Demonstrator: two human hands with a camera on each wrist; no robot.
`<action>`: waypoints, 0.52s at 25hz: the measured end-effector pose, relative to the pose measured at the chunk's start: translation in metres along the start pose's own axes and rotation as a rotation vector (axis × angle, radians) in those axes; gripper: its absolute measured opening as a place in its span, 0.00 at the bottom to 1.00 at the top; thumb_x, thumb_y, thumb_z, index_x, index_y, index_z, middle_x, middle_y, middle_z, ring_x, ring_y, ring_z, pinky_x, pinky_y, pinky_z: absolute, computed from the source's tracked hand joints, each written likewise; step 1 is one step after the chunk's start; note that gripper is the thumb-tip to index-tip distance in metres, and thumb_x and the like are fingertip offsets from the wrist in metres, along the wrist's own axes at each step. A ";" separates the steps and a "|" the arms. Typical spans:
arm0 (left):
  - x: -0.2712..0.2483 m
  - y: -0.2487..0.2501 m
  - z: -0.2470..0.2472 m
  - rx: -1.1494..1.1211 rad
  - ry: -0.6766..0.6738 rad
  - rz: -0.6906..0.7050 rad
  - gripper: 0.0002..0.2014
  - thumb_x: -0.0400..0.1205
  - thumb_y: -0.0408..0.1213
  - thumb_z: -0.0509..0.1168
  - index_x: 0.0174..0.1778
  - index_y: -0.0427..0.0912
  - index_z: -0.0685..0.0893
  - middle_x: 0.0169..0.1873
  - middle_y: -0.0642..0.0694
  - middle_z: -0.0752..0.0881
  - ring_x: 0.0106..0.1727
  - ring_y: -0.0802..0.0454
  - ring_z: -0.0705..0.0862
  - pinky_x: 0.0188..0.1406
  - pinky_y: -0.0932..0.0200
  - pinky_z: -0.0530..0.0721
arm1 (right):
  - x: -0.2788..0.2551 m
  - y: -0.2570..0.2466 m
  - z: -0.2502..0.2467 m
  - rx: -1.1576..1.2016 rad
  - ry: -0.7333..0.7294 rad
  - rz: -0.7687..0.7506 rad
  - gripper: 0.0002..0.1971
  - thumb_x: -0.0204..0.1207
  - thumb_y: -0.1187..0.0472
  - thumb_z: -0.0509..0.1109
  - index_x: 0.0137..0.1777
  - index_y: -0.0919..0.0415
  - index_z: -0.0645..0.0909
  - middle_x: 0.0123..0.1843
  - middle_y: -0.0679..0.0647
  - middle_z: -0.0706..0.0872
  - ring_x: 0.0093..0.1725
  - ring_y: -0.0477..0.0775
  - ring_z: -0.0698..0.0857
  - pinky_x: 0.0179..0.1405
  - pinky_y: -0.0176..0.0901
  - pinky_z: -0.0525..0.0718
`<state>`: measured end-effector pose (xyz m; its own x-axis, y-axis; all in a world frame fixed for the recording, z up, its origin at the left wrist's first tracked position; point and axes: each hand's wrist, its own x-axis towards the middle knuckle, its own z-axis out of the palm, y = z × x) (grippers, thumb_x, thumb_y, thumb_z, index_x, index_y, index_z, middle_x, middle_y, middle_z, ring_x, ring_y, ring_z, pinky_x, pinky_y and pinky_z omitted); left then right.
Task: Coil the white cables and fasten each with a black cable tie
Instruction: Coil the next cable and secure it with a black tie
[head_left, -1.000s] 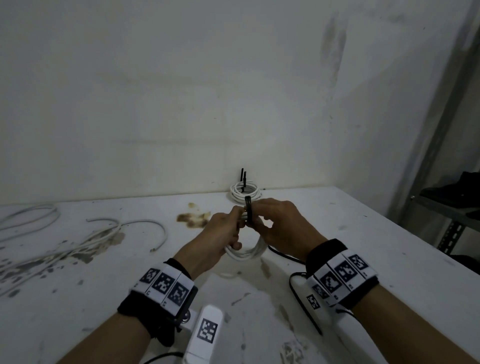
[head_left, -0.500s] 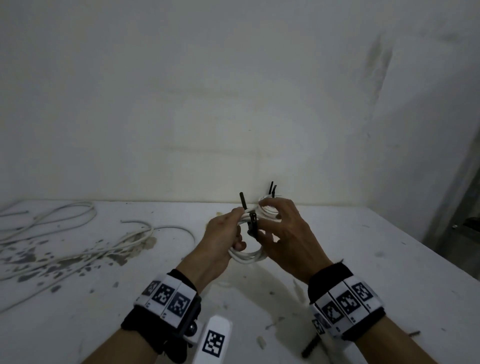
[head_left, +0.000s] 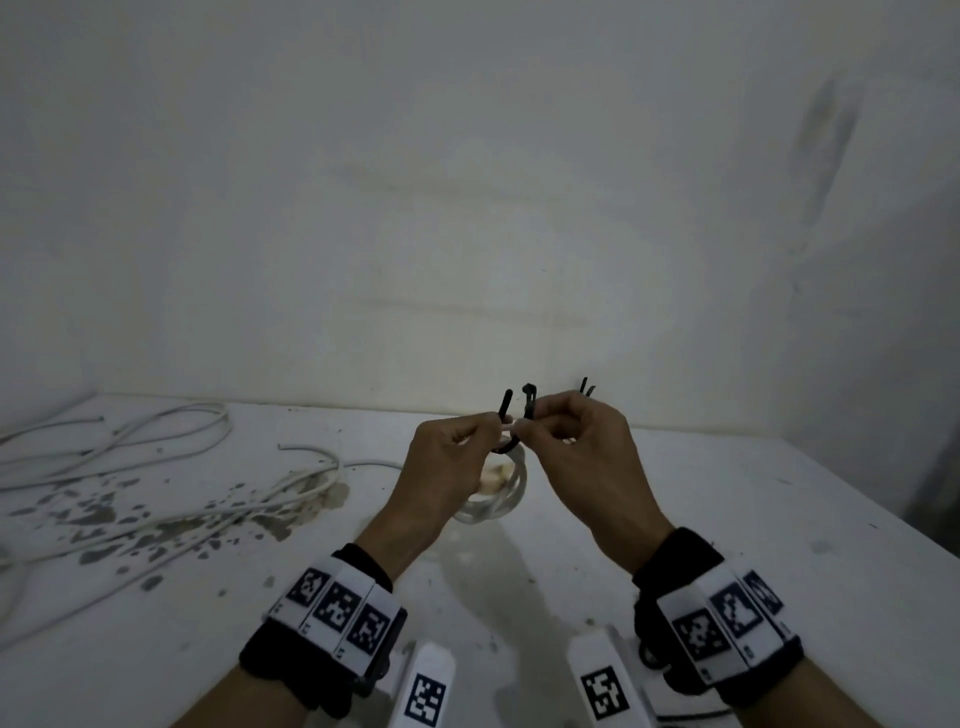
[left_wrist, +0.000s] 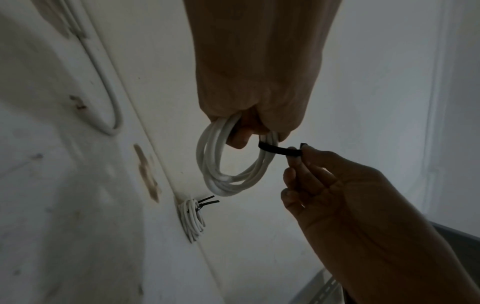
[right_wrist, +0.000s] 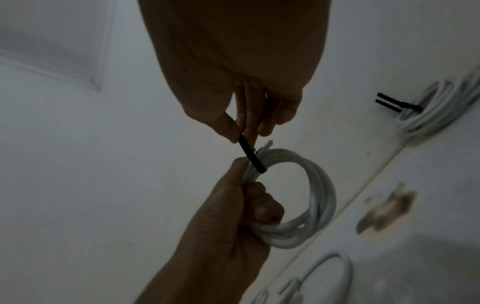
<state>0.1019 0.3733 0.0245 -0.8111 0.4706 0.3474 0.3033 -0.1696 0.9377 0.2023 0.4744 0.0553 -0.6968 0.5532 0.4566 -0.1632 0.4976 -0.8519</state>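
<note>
Head view, left to right: loose cables (head_left: 156, 457) sprawl uncoiled across the stained surface (head_left: 779, 519); my left hand (head_left: 441, 467) grips the coil (head_left: 498, 499), held up above the surface at centre; my right hand (head_left: 582, 457) works the tie (head_left: 529, 410). Behind the right hand, by the wall, lies a finished coil (left_wrist: 192, 218) with its black tie tails sticking up.

Left wrist view: the left fingers (left_wrist: 239, 135) are curled through the coil's loops, bunching several turns together. The tie passes around that bunch just beside them. The right fingers (left_wrist: 296, 162) pinch the tie's free end between thumb and forefinger; the remaining fingers are loosely bent.

Handling, as I judge it: the coil is light but springy, and its turns will fan apart if the left grip eases, so I would keep hold right next to the tie. One cut cable end (right_wrist: 267, 144) pokes out near the tie and could slip free before cinching. The tie is thin, stiff and smooth; it is best taken close to its tip for threading, and both its ends stand apart, not yet locked.

Nothing stands between the hands. The loose cables lie well apart on the left, and the finished coil is near, yet clear of the working space.
</note>
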 end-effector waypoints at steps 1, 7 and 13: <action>0.002 -0.001 0.000 0.044 -0.005 0.035 0.10 0.85 0.39 0.65 0.46 0.49 0.93 0.36 0.58 0.92 0.39 0.70 0.87 0.39 0.64 0.83 | 0.003 -0.004 0.002 -0.016 0.011 -0.005 0.05 0.77 0.63 0.75 0.49 0.56 0.84 0.35 0.48 0.91 0.35 0.39 0.88 0.31 0.25 0.79; 0.007 -0.008 -0.006 0.186 -0.013 0.202 0.14 0.83 0.45 0.63 0.49 0.46 0.94 0.41 0.55 0.93 0.49 0.60 0.90 0.57 0.46 0.86 | 0.005 -0.006 0.011 -0.238 0.072 -0.112 0.15 0.77 0.61 0.73 0.63 0.50 0.83 0.38 0.46 0.88 0.40 0.42 0.85 0.37 0.24 0.78; 0.009 -0.008 -0.012 0.291 0.018 0.274 0.10 0.85 0.41 0.65 0.51 0.49 0.93 0.41 0.59 0.92 0.47 0.67 0.89 0.55 0.55 0.86 | 0.008 -0.010 0.010 -0.391 0.027 -0.153 0.13 0.79 0.59 0.71 0.63 0.53 0.87 0.33 0.42 0.87 0.35 0.37 0.84 0.39 0.20 0.76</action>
<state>0.0857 0.3689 0.0200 -0.6881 0.4267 0.5869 0.6366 -0.0333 0.7705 0.1918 0.4670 0.0647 -0.6658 0.4681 0.5810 0.0180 0.7885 -0.6147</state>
